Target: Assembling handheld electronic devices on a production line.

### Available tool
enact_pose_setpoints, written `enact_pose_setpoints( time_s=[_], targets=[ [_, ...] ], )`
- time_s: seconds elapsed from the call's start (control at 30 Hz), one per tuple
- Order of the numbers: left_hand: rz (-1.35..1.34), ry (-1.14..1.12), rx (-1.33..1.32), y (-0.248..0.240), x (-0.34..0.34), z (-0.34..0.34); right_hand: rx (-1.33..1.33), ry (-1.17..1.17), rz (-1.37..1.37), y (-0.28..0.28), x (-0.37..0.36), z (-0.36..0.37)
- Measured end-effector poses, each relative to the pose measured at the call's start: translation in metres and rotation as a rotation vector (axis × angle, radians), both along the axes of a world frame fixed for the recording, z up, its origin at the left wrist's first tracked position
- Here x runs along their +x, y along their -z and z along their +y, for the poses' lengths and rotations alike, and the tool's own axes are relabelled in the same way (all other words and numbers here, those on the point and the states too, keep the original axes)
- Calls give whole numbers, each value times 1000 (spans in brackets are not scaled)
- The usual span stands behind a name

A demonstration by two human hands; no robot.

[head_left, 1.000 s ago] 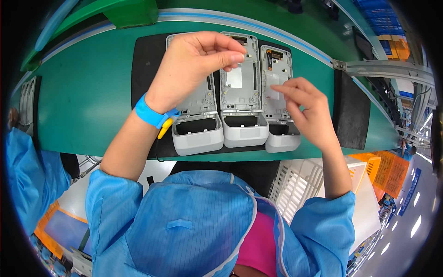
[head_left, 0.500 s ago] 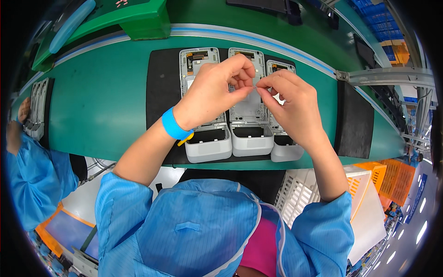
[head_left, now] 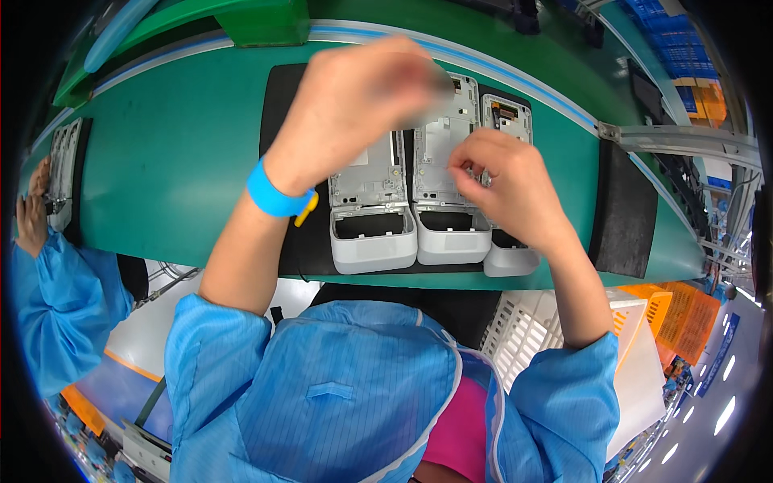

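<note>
Three grey-white plastic housings lie side by side on a black mat (head_left: 306, 253): the left housing (head_left: 374, 251), the middle housing (head_left: 453, 245) and the right housing (head_left: 514, 261). Their inner sides face up, with deep hollow ends toward me. My left hand (head_left: 342, 105), with a blue wrist strap (head_left: 272, 191), hovers over the upper part of the left housing; motion smears its fingers. Above the gap between the middle and right housings, my right hand (head_left: 515, 181) has thumb and fingertips pinched together. Whatever sits in that pinch is too small to make out.
A green bin (head_left: 266, 24) stands beyond the metal rail (head_left: 483, 60) at the back. Another black mat (head_left: 622, 211) lies on the right. A white crate (head_left: 519, 322) stands below the bench edge. At far left, a co-worker's hands (head_left: 34, 211) touch a similar housing (head_left: 63, 165).
My hands, close together at the fingertips before, have come apart. The left has moved up and slightly left; the right has dropped a little. The housings appear slightly shifted in the view.
</note>
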State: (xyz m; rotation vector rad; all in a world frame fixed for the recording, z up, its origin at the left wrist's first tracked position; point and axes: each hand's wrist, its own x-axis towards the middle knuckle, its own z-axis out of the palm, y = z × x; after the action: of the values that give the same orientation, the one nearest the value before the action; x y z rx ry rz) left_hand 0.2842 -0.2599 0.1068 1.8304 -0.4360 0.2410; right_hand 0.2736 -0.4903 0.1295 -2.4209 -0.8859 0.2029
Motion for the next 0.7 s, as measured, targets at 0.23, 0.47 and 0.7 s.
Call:
enact_pose_setpoints(
  time_s=[0.23,0.47,0.7],
  targets=[
    [-5,-169,17,0,5,12,-72,-46,-114,7,-1,9],
    [-47,-194,87,3,7,12,-150,-118,-204,10,4,20],
    [105,-182,-14,-8,2,8,-258,-164,-257,8,5,24]
  ],
)
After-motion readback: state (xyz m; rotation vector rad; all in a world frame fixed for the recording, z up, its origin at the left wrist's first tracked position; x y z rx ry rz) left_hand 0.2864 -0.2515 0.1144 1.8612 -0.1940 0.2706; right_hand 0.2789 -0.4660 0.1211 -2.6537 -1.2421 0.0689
